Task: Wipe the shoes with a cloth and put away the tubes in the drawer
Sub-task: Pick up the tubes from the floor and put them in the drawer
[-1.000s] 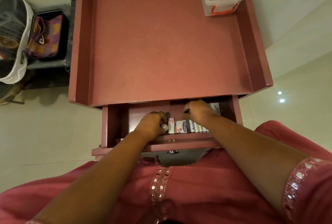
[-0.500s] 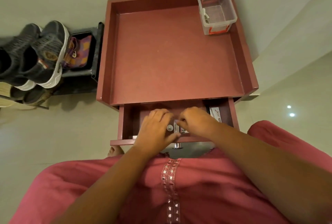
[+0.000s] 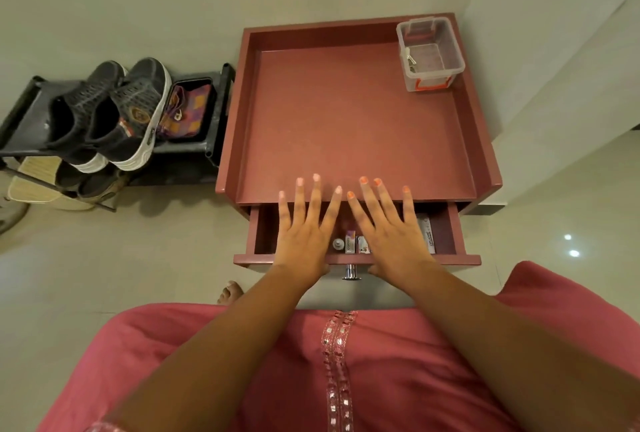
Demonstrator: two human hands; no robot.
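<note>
1. Tubes [image 3: 350,241] and small cartons lying in a row inside the open drawer [image 3: 446,237], toward its front wall; one more white carton [image 3: 426,232] at the right end.
2. Left hand [image 3: 304,231] flat above the drawer, fingers spread wide, holding nothing.
3. Right hand [image 3: 388,227] likewise flat and splayed just beside it, empty, covering part of the row.
4. Drawer pulled out, chrome knob [image 3: 352,271] showing between the wrists, untouched.
5. Cabinet top [image 3: 346,120] bare but for a clear plastic box [image 3: 427,54] in the far right corner.
6. Dark shoes [image 3: 114,113] standing on a black rack [image 3: 194,151] to the left, a patterned cloth [image 3: 187,109] in a tray beside them.
7. Judging by this: tubes stowed, shoes back on the rack, wiping probably done though not provable; closing the drawer seemingly all that remains.
</note>
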